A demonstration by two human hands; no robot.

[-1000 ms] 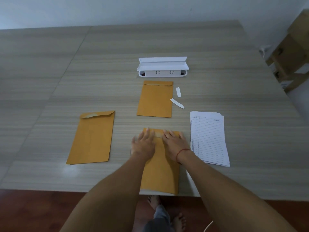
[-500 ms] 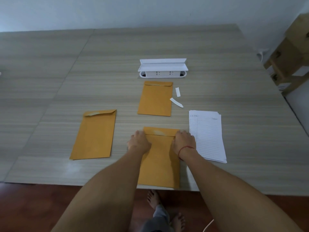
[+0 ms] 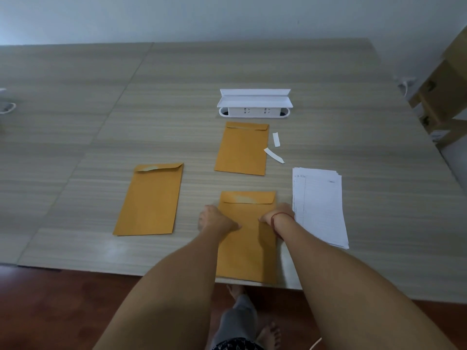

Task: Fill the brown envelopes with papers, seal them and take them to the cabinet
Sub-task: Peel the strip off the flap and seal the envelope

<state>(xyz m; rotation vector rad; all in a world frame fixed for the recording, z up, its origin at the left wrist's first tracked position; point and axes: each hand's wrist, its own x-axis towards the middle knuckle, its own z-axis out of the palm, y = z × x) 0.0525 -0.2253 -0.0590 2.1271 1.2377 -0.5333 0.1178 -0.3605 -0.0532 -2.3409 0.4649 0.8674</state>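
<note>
Three brown envelopes lie on the wooden table (image 3: 379,198). The near envelope (image 3: 249,248) lies at the front edge with its flap folded down. My left hand (image 3: 214,219) curls around its left edge, thumb on top. My right hand (image 3: 279,213), with a red string at the wrist, grips its right edge. A second envelope (image 3: 151,200) rests to the left and a third envelope (image 3: 242,150) lies farther back, both with flaps down. A stack of lined papers (image 3: 319,208) sits just right of my right hand.
Two white peel-off strips (image 3: 276,139) (image 3: 273,155) lie right of the far envelope. A white socket box (image 3: 254,104) with a raised lid stands behind it. Cardboard boxes (image 3: 444,97) stand off the table's right side. My bare feet show below the front edge.
My hands slid apart from the flap's middle to the envelope's two side edges and curled around them. The flap now lies flat and uncovered.
</note>
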